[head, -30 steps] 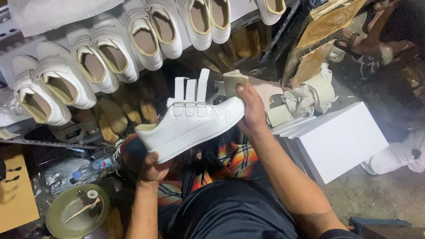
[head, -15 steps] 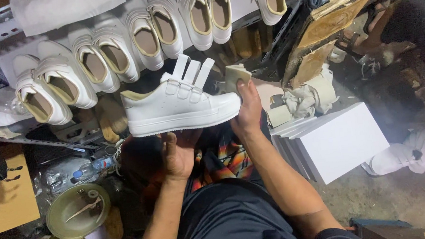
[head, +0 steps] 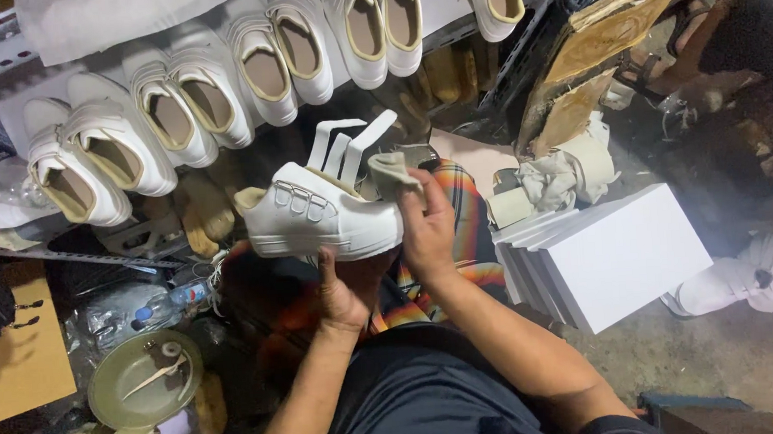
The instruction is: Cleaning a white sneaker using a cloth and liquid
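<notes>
A white strap sneaker with three loose straps standing up is held over my lap. My left hand supports it from underneath, fingers against the sole. My right hand is at the shoe's right end, pinching a small beige cloth against the upper near the straps. The shoe lies on its side with its thick sole facing me.
A row of several white sneakers lies on a shelf above. White boxes stand at the right with rags beside them. A green dish and a plastic bottle sit lower left, cardboard at far left.
The shoe has turned and shifted right, nearer my body. My left hand has moved under its sole, and my right hand has come up onto the shoe's end with the cloth.
</notes>
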